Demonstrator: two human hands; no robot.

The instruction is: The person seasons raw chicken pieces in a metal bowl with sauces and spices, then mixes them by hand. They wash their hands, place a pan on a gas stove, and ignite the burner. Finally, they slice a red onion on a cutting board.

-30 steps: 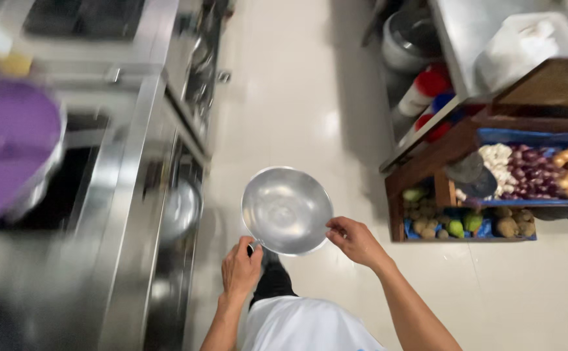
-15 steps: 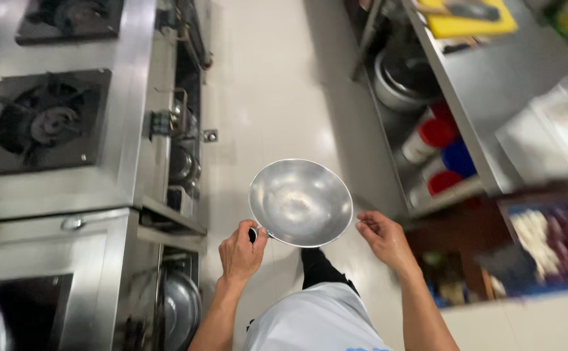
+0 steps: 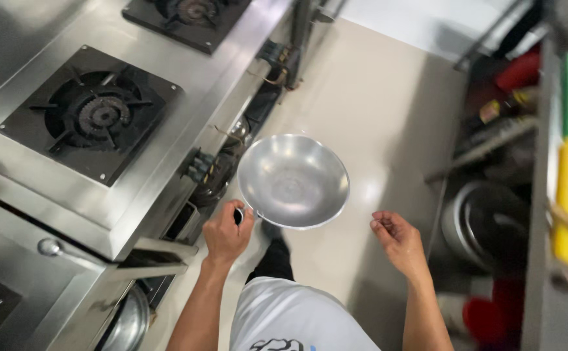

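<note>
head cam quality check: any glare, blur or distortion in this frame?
Head view: soft glare patches on the pale floor and inside the steel wok; the right-side shelves are smeared by blur, while the stove burner, left hand and right hand stay fairly sharp; the steel counter edge runs at a strong slant, wide-angle look.

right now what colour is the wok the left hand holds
Shiny silver bare metal wok, gripped by the left hand; seen in the head view.
</note>
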